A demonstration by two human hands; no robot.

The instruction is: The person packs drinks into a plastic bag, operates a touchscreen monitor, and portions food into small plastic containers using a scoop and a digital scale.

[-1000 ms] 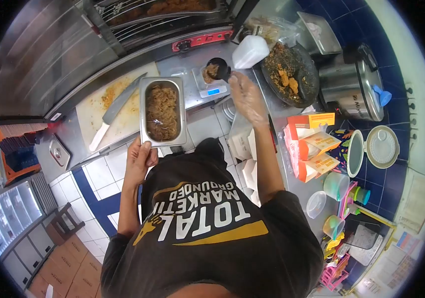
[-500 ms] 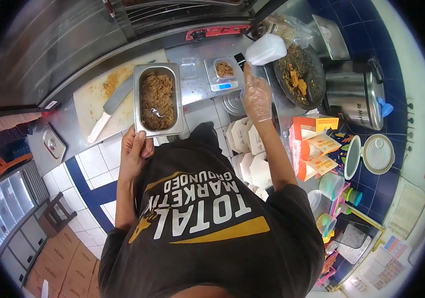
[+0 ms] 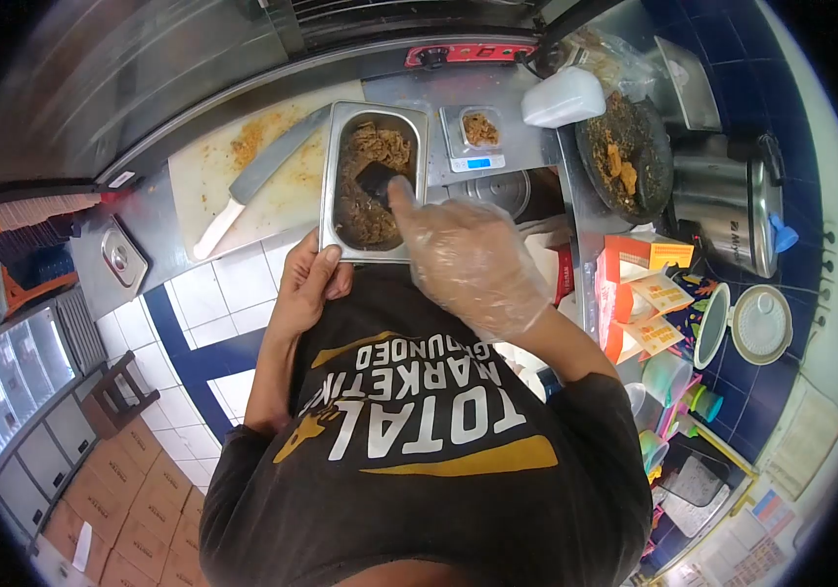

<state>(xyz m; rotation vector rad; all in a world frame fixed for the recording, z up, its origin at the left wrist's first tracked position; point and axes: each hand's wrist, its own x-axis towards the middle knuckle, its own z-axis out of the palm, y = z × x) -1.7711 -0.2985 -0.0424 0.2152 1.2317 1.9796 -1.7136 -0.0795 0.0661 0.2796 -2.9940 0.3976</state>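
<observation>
My left hand (image 3: pixel 311 277) grips the near left corner of a deep steel food pan (image 3: pixel 421 147), thumb over the rim. Shredded brown meat (image 3: pixel 378 145) lies inside the pan. In a clear plastic glove, my right hand (image 3: pixel 473 259) reaches over the pan's right side, closed on a black flat-ended utensil (image 3: pixel 376 182) whose end touches the meat. The glove hides most of the handle. To the right of the pan, a small digital scale (image 3: pixel 475 162) with a lit blue display carries a clear tub (image 3: pixel 480 129) with a portion of meat.
Left of the pan, a large knife (image 3: pixel 277 154) with a white handle lies on a cutting board (image 3: pixel 194 181) with food scraps. A white container (image 3: pixel 564 96) and a dark stone mortar (image 3: pixel 656 161) stand at right. Orange-and-white boxes (image 3: pixel 639 293) sit nearer me.
My right hand has come from beside the white container, left and toward me, bringing the black utensil into the pan. My left hand still holds the pan. The view has shifted slightly.
</observation>
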